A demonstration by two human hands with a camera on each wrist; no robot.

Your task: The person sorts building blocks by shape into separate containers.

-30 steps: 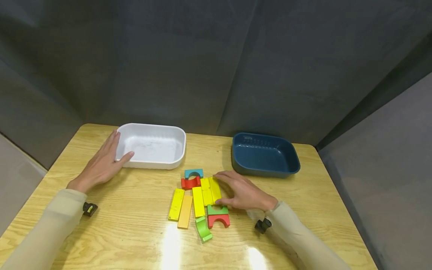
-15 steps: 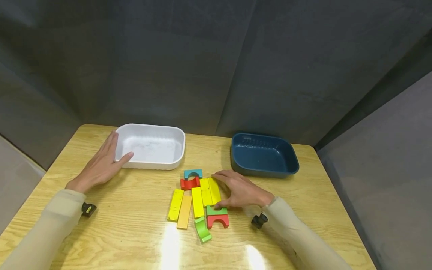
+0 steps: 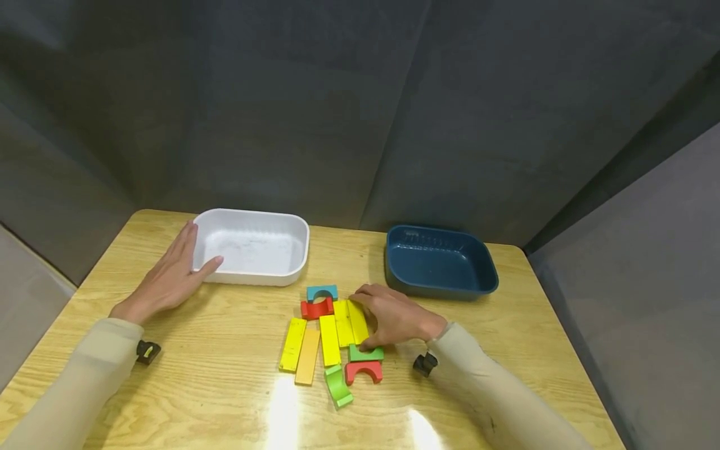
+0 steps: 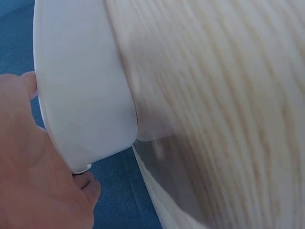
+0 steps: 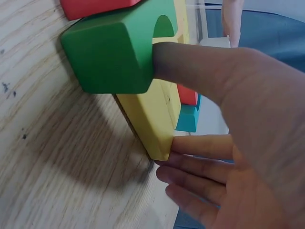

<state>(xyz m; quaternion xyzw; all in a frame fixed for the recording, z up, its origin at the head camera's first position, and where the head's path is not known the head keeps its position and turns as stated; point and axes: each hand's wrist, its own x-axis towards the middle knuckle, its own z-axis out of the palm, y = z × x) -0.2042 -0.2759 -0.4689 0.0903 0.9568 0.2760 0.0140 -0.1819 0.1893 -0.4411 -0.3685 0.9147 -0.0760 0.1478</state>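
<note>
My right hand [image 3: 399, 315] pinches a yellow block [image 3: 358, 322] lengthwise, thumb at its near end and fingertips at its far end. The block tilts slightly, beside another flat yellow block [image 3: 344, 326]. Just below the thumb lies a dark green arch block [image 3: 368, 356]; the right wrist view shows the thumb by the hollow of this green arch [image 5: 109, 57]. On the left, my left hand [image 3: 171, 272] rests with extended fingers along the side of a white tub [image 3: 253, 279], its thumb over the front rim. In the left wrist view, the hand touches the tub [image 4: 81, 81] at its corner.
A dark blue tub [image 3: 441, 290] stands at the back right of the wooden table. Around the held block lie a blue arch [image 3: 322, 289], red arches [image 3: 316, 310], a light green arch [image 3: 337, 386], an orange block [image 3: 307, 357] and more yellow blocks [image 3: 293, 345]. Dark cloth hangs behind.
The right hand has shifted slightly left, and the yellow block in its grip has tilted. The dark green arch has slid a little right, away from the red arch. The left hand stays put.
</note>
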